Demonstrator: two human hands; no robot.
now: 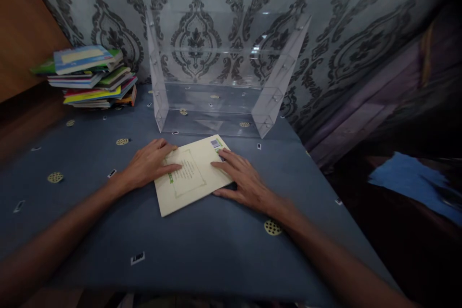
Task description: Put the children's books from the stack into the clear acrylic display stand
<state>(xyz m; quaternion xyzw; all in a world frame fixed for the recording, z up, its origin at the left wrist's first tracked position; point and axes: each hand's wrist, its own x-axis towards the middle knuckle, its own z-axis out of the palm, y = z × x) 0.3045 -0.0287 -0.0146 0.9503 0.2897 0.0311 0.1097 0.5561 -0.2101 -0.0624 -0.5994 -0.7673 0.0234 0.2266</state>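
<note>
A thin cream-coloured book (195, 192) lies slanted on the table, its printed side up, with a framed block of text and a barcode near the far right corner. My left hand (149, 163) holds its left edge, thumb stretched over the cover and the other fingers bent by the far left corner. On the right side, my right hand (243, 178) grips the book with fingers on the cover by the barcode and its thumb at the near right corner. The undersides of both hands are hidden.
Behind the book stands a clear acrylic tiered rack (212, 101). A stack of books (94, 79) sits at the back left, by a brown wooden panel (25, 24). The blue-grey patterned tablecloth (202, 255) ends on the right, where blue cloth (411, 183) lies beyond.
</note>
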